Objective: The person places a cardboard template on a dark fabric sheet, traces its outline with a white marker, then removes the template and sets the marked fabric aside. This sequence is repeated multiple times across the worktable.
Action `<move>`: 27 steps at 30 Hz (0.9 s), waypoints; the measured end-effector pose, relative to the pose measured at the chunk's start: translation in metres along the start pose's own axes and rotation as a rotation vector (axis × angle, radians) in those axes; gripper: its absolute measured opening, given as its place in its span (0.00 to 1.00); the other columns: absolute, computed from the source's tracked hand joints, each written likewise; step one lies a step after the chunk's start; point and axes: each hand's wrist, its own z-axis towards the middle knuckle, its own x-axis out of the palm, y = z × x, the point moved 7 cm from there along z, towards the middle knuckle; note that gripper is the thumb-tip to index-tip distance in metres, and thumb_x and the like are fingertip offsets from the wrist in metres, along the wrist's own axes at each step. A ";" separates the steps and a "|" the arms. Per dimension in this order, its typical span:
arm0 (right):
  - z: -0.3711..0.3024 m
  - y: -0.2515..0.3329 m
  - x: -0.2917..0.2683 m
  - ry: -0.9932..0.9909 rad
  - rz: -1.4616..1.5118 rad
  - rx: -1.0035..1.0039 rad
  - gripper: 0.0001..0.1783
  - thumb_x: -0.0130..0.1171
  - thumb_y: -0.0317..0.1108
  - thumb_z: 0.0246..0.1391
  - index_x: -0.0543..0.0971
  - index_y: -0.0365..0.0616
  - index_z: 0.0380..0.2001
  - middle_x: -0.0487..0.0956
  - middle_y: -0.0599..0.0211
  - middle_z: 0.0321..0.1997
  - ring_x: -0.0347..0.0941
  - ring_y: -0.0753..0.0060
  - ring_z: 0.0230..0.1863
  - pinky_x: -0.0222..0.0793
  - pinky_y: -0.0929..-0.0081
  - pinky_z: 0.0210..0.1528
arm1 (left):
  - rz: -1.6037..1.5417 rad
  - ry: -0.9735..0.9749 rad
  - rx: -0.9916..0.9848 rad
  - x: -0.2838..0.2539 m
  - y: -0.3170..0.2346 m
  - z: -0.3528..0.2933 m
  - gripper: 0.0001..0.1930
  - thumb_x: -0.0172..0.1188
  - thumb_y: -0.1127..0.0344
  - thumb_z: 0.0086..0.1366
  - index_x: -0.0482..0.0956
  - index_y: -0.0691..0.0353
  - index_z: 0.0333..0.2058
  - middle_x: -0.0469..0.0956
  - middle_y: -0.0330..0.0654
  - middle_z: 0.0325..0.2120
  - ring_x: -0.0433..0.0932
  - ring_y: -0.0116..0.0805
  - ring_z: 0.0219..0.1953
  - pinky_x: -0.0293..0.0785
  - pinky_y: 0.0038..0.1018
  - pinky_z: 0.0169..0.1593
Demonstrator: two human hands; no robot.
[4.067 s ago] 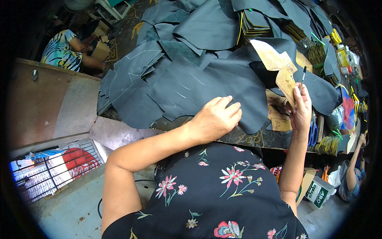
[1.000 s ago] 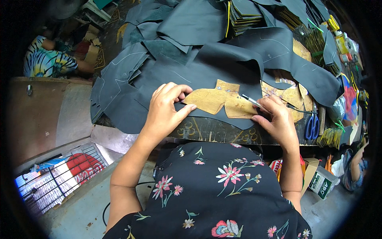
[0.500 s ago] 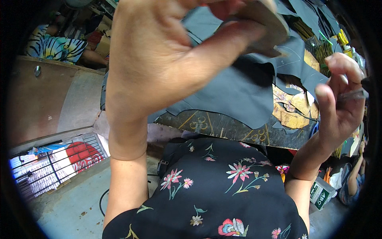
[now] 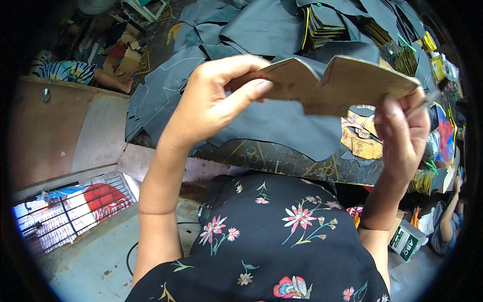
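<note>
A brown cardboard pattern (image 4: pixel 327 90) with a notched upper edge is held up over the table. My left hand (image 4: pixel 214 98) pinches its left end between thumb and fingers. My right hand (image 4: pixel 402 133) grips the right end, thumb in front. A thin silvery pen-like tool (image 4: pixel 421 104) also sticks out from the right hand's fingers; its exact kind is unclear. Beneath the pattern lies a large dark grey leather sheet (image 4: pixel 282 128), and beside it are yellowish cut pattern pieces (image 4: pixel 366 143).
Dark grey leather pieces (image 4: pixel 261 30) cover the table's far part, some with chalk outlines. Stacks of yellow-edged pieces (image 4: pixel 324 32) lie on them. A yellow-capped bottle (image 4: pixel 436 65) stands at the right. The dark table edge (image 4: pixel 282 160) is near me. Another person's arm (image 4: pixel 449 216) shows at far right.
My left hand has lowered and moved away from the camera with the cardboard pattern. My right hand has shifted left and now holds the pattern's other end.
</note>
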 end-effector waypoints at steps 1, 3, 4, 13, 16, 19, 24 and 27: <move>-0.004 -0.008 0.001 0.007 -0.052 0.048 0.20 0.61 0.25 0.65 0.72 0.31 0.58 0.80 0.66 0.35 0.73 0.83 0.31 0.65 0.86 0.31 | -0.032 -0.028 -0.020 0.001 0.008 -0.005 0.12 0.68 0.66 0.68 0.83 0.66 0.47 0.84 0.36 0.34 0.80 0.21 0.34 0.77 0.22 0.39; -0.010 -0.024 0.006 0.065 -0.141 0.122 0.17 0.60 0.25 0.66 0.75 0.30 0.56 0.81 0.66 0.38 0.75 0.81 0.35 0.70 0.82 0.40 | -0.094 -0.091 -0.061 0.000 0.021 -0.014 0.10 0.66 0.69 0.70 0.83 0.69 0.45 0.83 0.35 0.32 0.78 0.19 0.32 0.76 0.20 0.37; -0.011 -0.033 0.005 0.091 -0.221 0.213 0.17 0.60 0.25 0.66 0.75 0.31 0.56 0.80 0.68 0.38 0.74 0.83 0.35 0.69 0.82 0.41 | -0.071 -0.091 -0.062 0.001 0.025 -0.015 0.10 0.67 0.68 0.70 0.83 0.68 0.45 0.83 0.35 0.32 0.78 0.19 0.32 0.76 0.20 0.38; 0.007 -0.052 -0.001 0.325 -0.135 0.244 0.17 0.53 0.29 0.68 0.80 0.34 0.56 0.84 0.65 0.42 0.73 0.85 0.32 0.70 0.85 0.36 | 0.007 -0.271 0.048 -0.044 0.025 -0.014 0.10 0.63 0.71 0.73 0.81 0.65 0.50 0.82 0.34 0.39 0.78 0.18 0.38 0.77 0.19 0.40; 0.001 -0.094 0.011 0.576 -0.501 0.273 0.21 0.52 0.24 0.64 0.80 0.37 0.59 0.86 0.61 0.42 0.81 0.73 0.46 0.74 0.72 0.55 | 0.051 -0.344 -0.066 -0.070 0.035 -0.026 0.12 0.61 0.64 0.74 0.80 0.63 0.51 0.82 0.33 0.37 0.78 0.17 0.31 0.74 0.16 0.33; 0.018 -0.120 -0.011 0.390 -0.662 0.284 0.24 0.50 0.26 0.68 0.76 0.39 0.65 0.86 0.61 0.48 0.82 0.74 0.49 0.74 0.72 0.55 | 0.040 -0.324 -0.149 -0.072 0.054 -0.036 0.12 0.60 0.64 0.75 0.79 0.63 0.51 0.82 0.34 0.37 0.79 0.19 0.29 0.74 0.17 0.33; 0.026 -0.142 -0.023 0.353 -0.344 0.507 0.23 0.49 0.27 0.69 0.75 0.37 0.65 0.84 0.72 0.45 0.63 0.92 0.25 0.59 0.86 0.28 | 0.070 -0.390 -0.199 -0.077 0.073 -0.043 0.11 0.58 0.65 0.76 0.79 0.64 0.51 0.81 0.35 0.37 0.79 0.19 0.29 0.75 0.17 0.34; 0.031 -0.142 -0.024 0.386 -0.398 0.480 0.22 0.50 0.27 0.69 0.75 0.36 0.65 0.85 0.71 0.45 0.66 0.91 0.28 0.63 0.86 0.31 | 0.115 -0.423 -0.199 -0.083 0.073 -0.043 0.12 0.57 0.64 0.76 0.79 0.64 0.52 0.82 0.35 0.38 0.78 0.18 0.28 0.74 0.16 0.34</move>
